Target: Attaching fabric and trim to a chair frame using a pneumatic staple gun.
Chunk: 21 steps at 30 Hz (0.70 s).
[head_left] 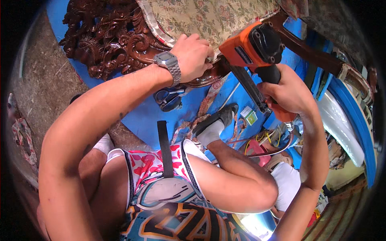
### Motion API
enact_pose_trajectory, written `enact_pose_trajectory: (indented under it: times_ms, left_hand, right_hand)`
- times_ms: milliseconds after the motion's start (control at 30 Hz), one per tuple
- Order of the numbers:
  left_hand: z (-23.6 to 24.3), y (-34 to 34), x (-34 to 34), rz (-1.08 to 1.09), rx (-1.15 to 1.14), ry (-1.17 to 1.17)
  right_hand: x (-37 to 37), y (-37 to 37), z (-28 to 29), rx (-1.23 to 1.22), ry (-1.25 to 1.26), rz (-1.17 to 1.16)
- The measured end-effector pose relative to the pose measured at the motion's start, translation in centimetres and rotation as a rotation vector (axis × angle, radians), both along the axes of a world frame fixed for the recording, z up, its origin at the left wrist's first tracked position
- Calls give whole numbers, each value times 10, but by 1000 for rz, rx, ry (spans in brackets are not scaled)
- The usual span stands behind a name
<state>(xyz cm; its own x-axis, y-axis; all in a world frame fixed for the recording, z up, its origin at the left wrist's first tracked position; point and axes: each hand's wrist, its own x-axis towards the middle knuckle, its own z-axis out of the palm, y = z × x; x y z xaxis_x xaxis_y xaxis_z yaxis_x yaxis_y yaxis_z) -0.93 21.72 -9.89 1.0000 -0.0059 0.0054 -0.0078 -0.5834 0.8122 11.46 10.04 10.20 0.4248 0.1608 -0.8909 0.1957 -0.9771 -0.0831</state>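
Head view: right hand (pixel 290 89) tight round orange tool (pixel 238 50); left hand (pixel 191 57) half-curled at fabric (pixel 209 20), grip unclear.

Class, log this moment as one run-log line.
left hand: at floral fabric's edge | right hand: grips orange air tool | tool's front end: close to left hand | nearby: carved dark wood
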Motion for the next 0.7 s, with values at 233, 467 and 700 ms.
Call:
enact_pose_trajectory:
  times_ms: [233, 467, 700]
  left_hand:
    - [4, 4, -3, -2, 42, 3]
    - [7, 16, -6, -98, -15, 19]
    - [-2, 30, 15, -281, -162, 88]
  right_hand:
    - [4, 21, 2, -63, 6, 77]
    - [-6, 13, 5, -16, 57, 12]
    - [-12, 12, 5, 2, 41, 34]
